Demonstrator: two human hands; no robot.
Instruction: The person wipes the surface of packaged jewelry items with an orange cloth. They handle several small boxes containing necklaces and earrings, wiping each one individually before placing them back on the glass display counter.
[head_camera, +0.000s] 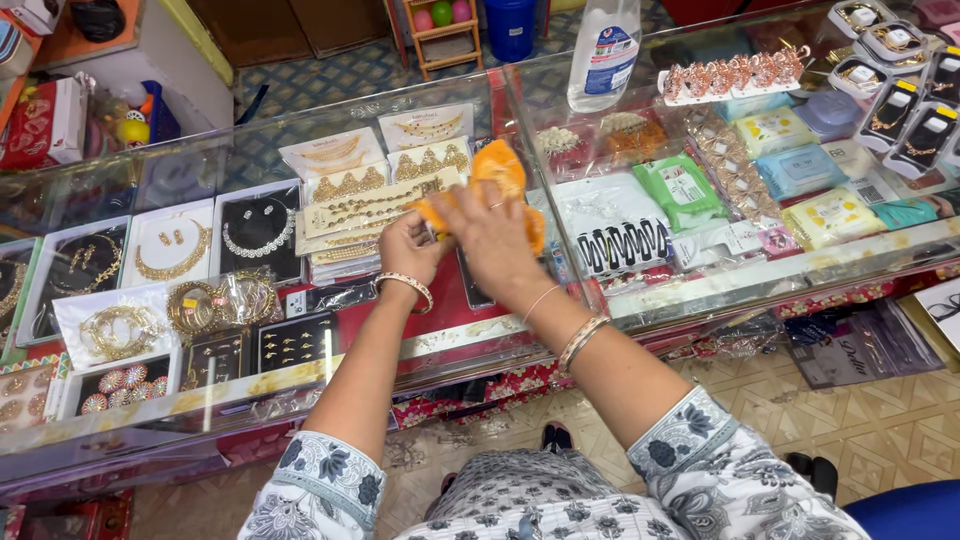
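Both hands are bunched on a soft orange cloth (500, 170) over the smooth glass surface (300, 130). Left hand (408, 248) pinches 1 crumpled edge, right hand (492, 235) grips the middle, fingers closed on the fabric.

Both arms reach forward from patterned grey-white sleeves that end near the elbows, forearms bare. Left hand (408, 247): wrist bent slightly, fingers curled inward in a pinch, thumb side toward the other hand; one bangle on the wrist. Right hand (493, 240): crosses toward the midline, back of hand up, fingers bent and closed, a ring on one finger; thin bangle at the wrist, more lower on the forearm. The two hands touch, knuckles together.
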